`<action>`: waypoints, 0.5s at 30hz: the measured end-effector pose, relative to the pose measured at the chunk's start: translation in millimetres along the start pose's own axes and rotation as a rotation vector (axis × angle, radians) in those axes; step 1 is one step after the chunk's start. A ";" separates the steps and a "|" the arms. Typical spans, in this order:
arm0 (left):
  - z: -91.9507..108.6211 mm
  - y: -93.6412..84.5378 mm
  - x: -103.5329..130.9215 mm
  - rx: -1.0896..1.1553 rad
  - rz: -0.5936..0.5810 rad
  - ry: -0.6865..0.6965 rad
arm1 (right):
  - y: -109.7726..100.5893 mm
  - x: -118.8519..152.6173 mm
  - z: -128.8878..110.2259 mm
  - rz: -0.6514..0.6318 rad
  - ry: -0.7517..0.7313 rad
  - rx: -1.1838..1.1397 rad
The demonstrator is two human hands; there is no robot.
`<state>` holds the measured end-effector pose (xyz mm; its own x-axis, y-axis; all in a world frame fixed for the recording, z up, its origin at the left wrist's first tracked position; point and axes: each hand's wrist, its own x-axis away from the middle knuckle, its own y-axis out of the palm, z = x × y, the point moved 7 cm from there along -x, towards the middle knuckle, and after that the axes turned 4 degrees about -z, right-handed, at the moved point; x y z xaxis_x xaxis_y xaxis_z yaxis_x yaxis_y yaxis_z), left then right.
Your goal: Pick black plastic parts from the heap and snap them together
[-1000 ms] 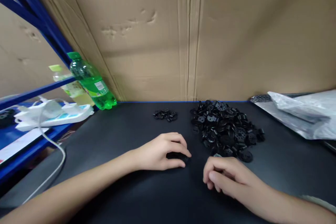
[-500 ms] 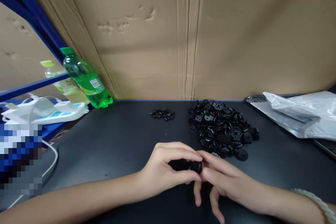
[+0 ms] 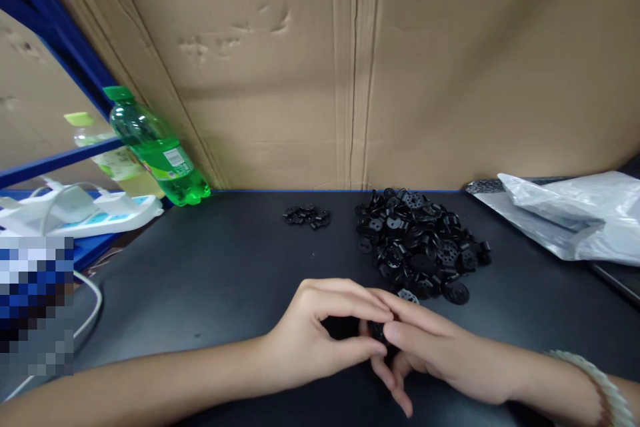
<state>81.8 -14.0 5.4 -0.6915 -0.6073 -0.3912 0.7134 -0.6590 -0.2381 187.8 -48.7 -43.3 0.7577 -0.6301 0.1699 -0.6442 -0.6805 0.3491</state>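
Blk tabletop against cardboard wall; blue frame & green bottle at L, plastic bag at R. L hand & R hand pinch small blk part betw fingertips, nr heaped blk parts.

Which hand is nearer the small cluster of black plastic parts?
Left: the left hand is in front of that cluster; the right hand is farther away, to the front right.
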 end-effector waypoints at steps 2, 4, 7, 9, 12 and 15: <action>-4.9 0.5 -1.2 0.089 0.002 -0.041 | 0.3 0.7 1.2 -0.019 0.027 -0.001; -10.0 1.6 -2.0 0.157 0.000 -0.080 | -0.6 0.3 1.9 -0.030 0.043 0.009; -16.9 3.3 -1.2 0.212 0.001 -0.130 | -2.3 -1.5 4.2 -0.054 0.087 0.067; -21.0 4.5 0.4 0.225 0.002 -0.157 | -1.7 -2.7 4.8 -0.083 0.102 0.091; -29.1 1.9 4.1 0.256 0.064 -0.232 | 1.0 -4.1 3.8 -0.109 0.085 0.059; -30.3 -2.9 7.3 0.248 0.146 -0.252 | 2.3 -4.8 3.2 -0.095 0.036 -0.011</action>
<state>78.2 -3.0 -23.7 -0.6131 -0.7721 -0.1672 0.7785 -0.6264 0.0382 182.4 -48.4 -46.3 0.8184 -0.5493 0.1685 -0.5686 -0.7321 0.3752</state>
